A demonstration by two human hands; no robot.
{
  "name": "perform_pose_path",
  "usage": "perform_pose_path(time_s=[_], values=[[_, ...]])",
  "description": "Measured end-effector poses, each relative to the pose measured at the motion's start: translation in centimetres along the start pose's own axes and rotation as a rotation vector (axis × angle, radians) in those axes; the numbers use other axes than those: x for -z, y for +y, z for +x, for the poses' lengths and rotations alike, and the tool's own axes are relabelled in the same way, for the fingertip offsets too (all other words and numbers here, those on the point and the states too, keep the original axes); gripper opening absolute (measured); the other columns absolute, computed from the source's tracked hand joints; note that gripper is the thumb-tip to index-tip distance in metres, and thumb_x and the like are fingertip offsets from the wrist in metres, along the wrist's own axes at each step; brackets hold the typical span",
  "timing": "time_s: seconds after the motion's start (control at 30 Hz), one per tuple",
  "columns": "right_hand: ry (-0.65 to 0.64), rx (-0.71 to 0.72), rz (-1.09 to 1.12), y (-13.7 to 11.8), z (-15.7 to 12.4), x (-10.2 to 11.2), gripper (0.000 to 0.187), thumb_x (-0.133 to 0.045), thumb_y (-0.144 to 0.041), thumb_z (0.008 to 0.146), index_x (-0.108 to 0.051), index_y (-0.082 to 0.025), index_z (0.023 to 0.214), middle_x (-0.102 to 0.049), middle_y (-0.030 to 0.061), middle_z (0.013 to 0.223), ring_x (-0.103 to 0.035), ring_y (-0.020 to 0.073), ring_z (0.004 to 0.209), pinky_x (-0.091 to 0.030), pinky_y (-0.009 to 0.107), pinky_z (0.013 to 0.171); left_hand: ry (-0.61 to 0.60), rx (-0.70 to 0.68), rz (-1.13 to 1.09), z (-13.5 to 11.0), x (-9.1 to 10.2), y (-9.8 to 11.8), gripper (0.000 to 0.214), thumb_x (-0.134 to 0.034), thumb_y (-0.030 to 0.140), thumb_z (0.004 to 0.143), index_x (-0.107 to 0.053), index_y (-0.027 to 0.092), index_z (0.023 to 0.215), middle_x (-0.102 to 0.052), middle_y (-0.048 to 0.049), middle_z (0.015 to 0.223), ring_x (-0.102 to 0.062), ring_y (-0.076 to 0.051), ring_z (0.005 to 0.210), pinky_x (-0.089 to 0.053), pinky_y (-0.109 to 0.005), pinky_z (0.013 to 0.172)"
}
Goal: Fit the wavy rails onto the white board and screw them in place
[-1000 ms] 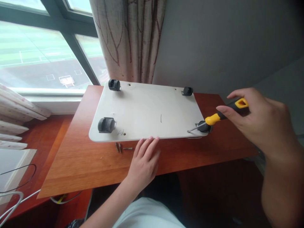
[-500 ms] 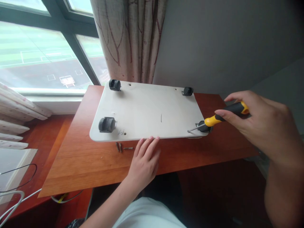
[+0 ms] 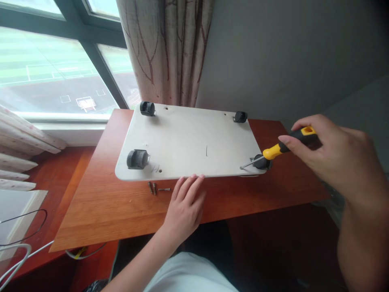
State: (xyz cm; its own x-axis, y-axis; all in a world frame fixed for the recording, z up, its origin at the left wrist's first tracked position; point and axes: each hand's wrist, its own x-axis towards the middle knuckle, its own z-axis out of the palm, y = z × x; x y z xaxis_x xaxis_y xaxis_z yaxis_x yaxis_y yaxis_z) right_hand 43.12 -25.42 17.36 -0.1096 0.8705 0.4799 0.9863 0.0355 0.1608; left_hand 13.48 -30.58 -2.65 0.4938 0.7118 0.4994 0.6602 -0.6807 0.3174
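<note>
A white board (image 3: 188, 138) with rounded corners lies on the wooden table (image 3: 115, 211), a black caster at each corner. My right hand (image 3: 331, 150) is closed around the handle of a yellow-and-black screwdriver (image 3: 272, 152). Its shaft slants down to the left, and the tip rests at a small hole or screw head near the board's front right corner, beside the front right caster (image 3: 261, 162). Fingers stretched out, my left hand (image 3: 186, 202) touches the board's front edge. Left of those fingertips, three screws (image 3: 154, 188) lie on the table.
The front left caster (image 3: 137, 159), back left caster (image 3: 147, 108) and back right caster (image 3: 240, 117) stand up from the board. Behind the table are a curtain (image 3: 170, 52) and a grey wall (image 3: 267, 61). White cables (image 3: 18, 259) run at the lower left.
The screwdriver handle has turned in my right hand, which has shifted slightly right. The tip stays at the same spot; my left hand and the board hold still.
</note>
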Motion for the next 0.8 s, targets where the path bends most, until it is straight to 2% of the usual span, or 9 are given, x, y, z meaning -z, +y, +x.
perform_pose_path(time_s=[0.07,0.13,0.2,0.27,0.3,0.4,0.57,0.7,0.8], values=[[0.020,-0.019,-0.068,0.1,0.0,-0.1,0.048,-0.052,-0.073,0.085,-0.062,-0.026,0.093,-0.060,-0.0008,0.067,-0.054,0.0188,0.055,-0.030,0.029,0.051,0.003,-0.001,0.003,0.0,0.0,0.0,0.027,-0.059,0.011,0.086,-0.071,0.016,0.109,-0.045,-0.0116,0.157,-0.039,-0.033,0.146,-0.024,-0.052,0.125],[-0.024,-0.022,-0.011,0.4,0.0,0.2,0.042,-0.051,-0.066,0.088,-0.062,-0.026,0.098,-0.064,0.0002,0.073,-0.058,0.0194,0.059,-0.034,0.029,0.052,0.004,-0.004,0.007,0.0,0.0,0.0,0.027,-0.059,0.011,0.086,-0.071,0.017,0.109,-0.045,-0.0116,0.157,-0.039,-0.033,0.146,-0.024,-0.052,0.125],[-0.123,0.021,0.175,0.6,0.1,0.7,0.030,-0.049,-0.049,0.091,-0.063,-0.027,0.107,-0.071,0.0025,0.099,-0.067,0.0205,0.079,-0.044,0.030,0.060,0.007,-0.007,0.013,0.0,0.0,0.0,0.027,-0.059,0.011,0.086,-0.071,0.017,0.109,-0.046,-0.0116,0.156,-0.040,-0.032,0.146,-0.024,-0.052,0.126],[-0.221,0.072,0.394,0.9,0.1,1.1,0.029,-0.049,-0.036,0.091,-0.062,-0.029,0.115,-0.067,0.0022,0.126,-0.067,0.0211,0.105,-0.052,0.030,0.072,0.004,-0.005,0.018,0.1,0.1,0.0,0.027,-0.058,0.011,0.087,-0.071,0.017,0.109,-0.047,-0.0113,0.156,-0.040,-0.032,0.146,-0.024,-0.052,0.126],[-0.254,0.079,0.485,0.9,0.1,1.2,0.029,-0.050,-0.034,0.091,-0.062,-0.030,0.118,-0.065,0.0012,0.131,-0.066,0.0207,0.112,-0.053,0.029,0.076,0.000,-0.004,0.018,0.1,0.1,0.0,0.027,-0.058,0.011,0.087,-0.071,0.017,0.109,-0.046,-0.0111,0.156,-0.039,-0.032,0.146,-0.024,-0.052,0.126],[-0.240,0.026,0.618,0.6,-0.2,1.2,0.028,-0.056,-0.034,0.092,-0.062,-0.031,0.119,-0.070,-0.0007,0.120,-0.070,0.0178,0.105,-0.056,0.028,0.081,-0.007,-0.006,0.013,0.1,0.2,0.0,0.026,-0.058,0.010,0.086,-0.071,0.017,0.109,-0.046,-0.0114,0.157,-0.039,-0.032,0.146,-0.024,-0.052,0.126],[-0.077,0.099,0.359,-0.6,-0.4,1.5,0.033,-0.065,-0.045,0.090,-0.064,-0.029,0.119,-0.074,-0.0023,0.108,-0.071,0.0168,0.090,-0.053,0.027,0.078,-0.010,-0.005,0.017,0.1,0.2,0.0,0.026,-0.059,0.011,0.086,-0.071,0.016,0.108,-0.046,-0.0120,0.157,-0.039,-0.032,0.146,-0.025,-0.052,0.125],[-0.044,0.222,0.256,-1.7,0.0,2.0,0.035,-0.063,-0.050,0.093,-0.064,-0.025,0.116,-0.073,-0.0005,0.105,-0.069,0.0161,0.083,-0.048,0.027,0.076,-0.022,0.000,0.012,0.1,0.2,0.0,0.027,-0.059,0.011,0.086,-0.071,0.017,0.110,-0.045,-0.0120,0.157,-0.038,-0.033,0.147,-0.025,-0.053,0.125],[-0.027,0.253,0.226,-2.2,0.0,1.8,0.024,-0.060,-0.044,0.096,-0.063,-0.023,0.107,-0.071,0.0004,0.101,-0.067,0.0161,0.082,-0.045,0.027,0.073,-0.022,0.004,-0.002,0.1,0.3,0.1,0.027,-0.059,0.011,0.087,-0.070,0.017,0.111,-0.044,-0.0121,0.157,-0.038,-0.033,0.146,-0.026,-0.054,0.124]])
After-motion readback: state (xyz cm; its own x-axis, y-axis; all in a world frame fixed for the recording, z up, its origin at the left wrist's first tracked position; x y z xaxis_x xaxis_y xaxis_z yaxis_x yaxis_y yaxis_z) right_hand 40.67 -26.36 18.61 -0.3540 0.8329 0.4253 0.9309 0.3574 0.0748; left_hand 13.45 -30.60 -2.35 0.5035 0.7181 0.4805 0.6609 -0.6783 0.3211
